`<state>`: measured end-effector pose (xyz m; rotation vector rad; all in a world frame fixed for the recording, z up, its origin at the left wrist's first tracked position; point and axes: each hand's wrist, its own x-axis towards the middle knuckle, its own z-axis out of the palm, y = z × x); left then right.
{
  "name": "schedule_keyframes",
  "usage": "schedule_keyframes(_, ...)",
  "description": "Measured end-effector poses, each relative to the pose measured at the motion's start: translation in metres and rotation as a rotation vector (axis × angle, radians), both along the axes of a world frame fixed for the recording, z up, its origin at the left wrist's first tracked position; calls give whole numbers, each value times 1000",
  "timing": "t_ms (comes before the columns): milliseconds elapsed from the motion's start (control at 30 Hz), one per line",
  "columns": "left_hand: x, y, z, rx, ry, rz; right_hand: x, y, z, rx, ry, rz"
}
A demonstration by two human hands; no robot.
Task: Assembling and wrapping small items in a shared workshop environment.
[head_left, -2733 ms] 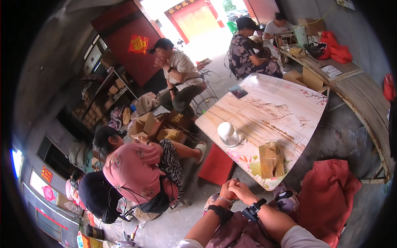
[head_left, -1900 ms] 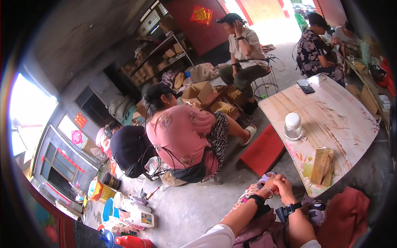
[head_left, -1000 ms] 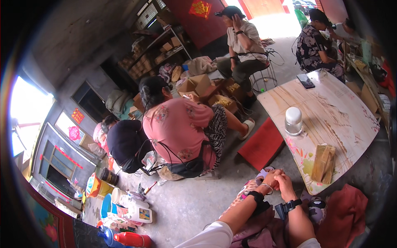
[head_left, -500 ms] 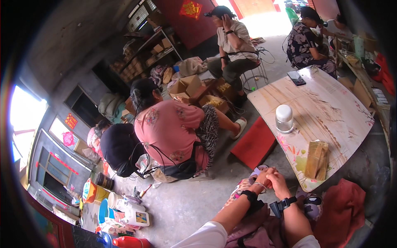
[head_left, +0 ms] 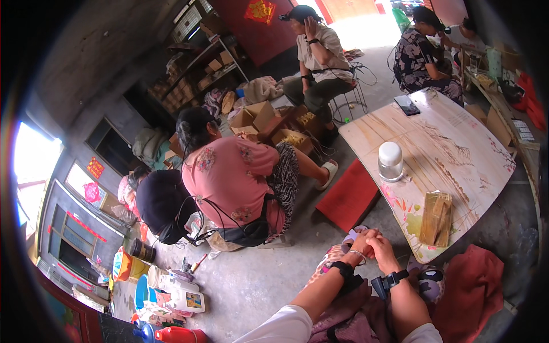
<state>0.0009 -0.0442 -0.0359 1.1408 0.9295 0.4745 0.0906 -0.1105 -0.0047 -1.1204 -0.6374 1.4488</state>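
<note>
My left hand (head_left: 360, 242) and my right hand (head_left: 380, 247) are clasped together above my lap, fingers closed against each other. No object shows between them. Dark bands circle both wrists, and a thin bracelet sits beside the left hand. Nearest to the hands is the corner of a low table (head_left: 403, 128) with a printed landscape top. On it lie a flat brown-yellow wrapped bundle (head_left: 436, 220), a clear jar with a white lid (head_left: 390, 162) and a black phone (head_left: 407, 105).
A red board (head_left: 350, 194) lies by the table. A person in pink (head_left: 231, 177) sits ahead left, next to a black round stool (head_left: 166, 203). Others sit farther back near open cardboard boxes (head_left: 254, 117). Jugs and buckets (head_left: 171, 294) stand lower left; red cloth (head_left: 472, 291) hangs at right.
The whole view has shifted slightly, with the scene now a little farther left and up. My hands stay clasped in the same place.
</note>
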Motion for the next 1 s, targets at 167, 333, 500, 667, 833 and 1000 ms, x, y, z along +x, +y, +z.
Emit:
schedule_keyframes(167, 12, -9, 12, -121, -51, 130, 4, 1, -12, -2, -18, 38)
schedule_keyframes(333, 4, -6, 4, -79, 21, 57, 4, -2, -10, -23, -4, 26)
schedule_keyframes(500, 2, -3, -9, -105, -59, 58, -3, -1, -5, 1, -33, 2)
schedule_keyframes(667, 4, 0, -8, -84, -72, 21, 2, -1, -2, -16, -18, -19)
schedule_keyframes(833, 4, 0, -3, -102, -33, 74, -1, 3, -2, 1, -36, 22)
schedule_keyframes(1000, 5, -3, 2, -93, -31, 58, 1, 0, -2, -15, 2, -16)
